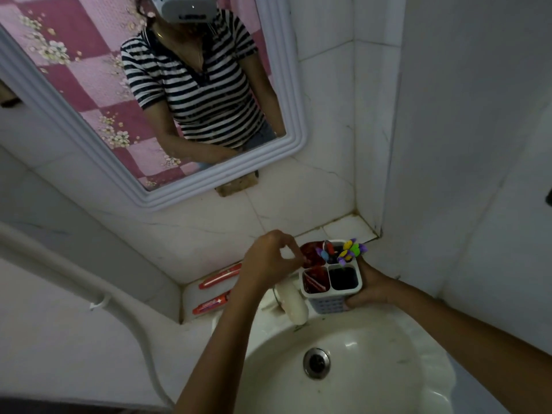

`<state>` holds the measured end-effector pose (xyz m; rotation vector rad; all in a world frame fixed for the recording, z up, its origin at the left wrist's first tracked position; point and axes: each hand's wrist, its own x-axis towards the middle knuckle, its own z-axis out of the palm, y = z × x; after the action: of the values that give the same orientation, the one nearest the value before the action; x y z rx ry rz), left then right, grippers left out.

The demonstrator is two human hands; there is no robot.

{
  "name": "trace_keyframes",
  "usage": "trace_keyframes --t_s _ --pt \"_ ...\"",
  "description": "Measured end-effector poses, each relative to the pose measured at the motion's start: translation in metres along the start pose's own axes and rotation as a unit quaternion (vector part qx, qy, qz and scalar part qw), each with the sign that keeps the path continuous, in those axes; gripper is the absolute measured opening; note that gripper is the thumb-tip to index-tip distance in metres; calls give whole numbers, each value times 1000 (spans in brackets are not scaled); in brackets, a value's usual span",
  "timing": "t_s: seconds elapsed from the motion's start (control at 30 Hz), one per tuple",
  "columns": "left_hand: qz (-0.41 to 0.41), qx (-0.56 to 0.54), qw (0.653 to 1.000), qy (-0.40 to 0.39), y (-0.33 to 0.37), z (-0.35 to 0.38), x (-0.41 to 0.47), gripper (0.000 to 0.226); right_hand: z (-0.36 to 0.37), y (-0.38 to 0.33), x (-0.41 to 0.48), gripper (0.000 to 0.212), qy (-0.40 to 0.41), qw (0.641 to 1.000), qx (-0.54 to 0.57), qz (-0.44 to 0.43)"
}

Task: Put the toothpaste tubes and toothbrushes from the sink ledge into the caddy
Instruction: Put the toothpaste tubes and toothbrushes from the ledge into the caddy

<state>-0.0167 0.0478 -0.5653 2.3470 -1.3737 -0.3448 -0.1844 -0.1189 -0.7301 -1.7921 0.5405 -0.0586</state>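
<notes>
- My right hand (369,286) is wrapped around the far side of the white caddy (331,289), gripping it at the back rim of the sink (343,369), just right of the white tap (291,303).
- The caddy has four compartments: the two on the left each hold a red toothpaste tube (313,283), the back right one holds toothbrushes (349,252) with bright purple, yellow and green ends sticking up, and the front right one looks dark; I cannot tell what is in it.
- My left hand (273,259) hovers just left of the caddy's back left compartment, fingers loosely curled with thumb and forefinger nearly meeting, holding nothing that I can see.
- Two more red tubes (219,277) lie side by side on the tiled ledge (191,294), left of the tap and under my left forearm, apart from both hands.
</notes>
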Motion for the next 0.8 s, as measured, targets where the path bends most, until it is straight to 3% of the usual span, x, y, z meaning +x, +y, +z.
trace_keyframes --t_s 0.13,0.2,0.3,0.47,0.6,0.67,0.77,0.8 --pt "-65 -90 991 74 -64 -22 -4 5 1 0 0 114 3 1000 -12 -5" --pt "-129 -29 987 90 -111 -22 -9 10 1 -1 -1 115 4 1000 -7 -7" --pt "-194 91 976 41 -171 -2 -26 24 1 -3 0 111 2 1000 -6 -11" --pt "-157 195 967 -52 -200 37 -39 32 0 -5 -2 106 1 1000 4 -9" --pt "-95 213 972 -21 -197 41 -30 35 -1 -6 -4 103 2 1000 -2 -11" --pt "-79 156 984 35 -188 34 -25 44 -1 -7 -5 105 -1 1000 0 -10" --pt "-100 -25 990 96 -148 7 -13 6 0 -8 -6 106 -6 1000 13 -9" --pt "-106 -110 982 109 -131 -3 -8 13 0 -7 -7 107 -7 1000 13 -7"
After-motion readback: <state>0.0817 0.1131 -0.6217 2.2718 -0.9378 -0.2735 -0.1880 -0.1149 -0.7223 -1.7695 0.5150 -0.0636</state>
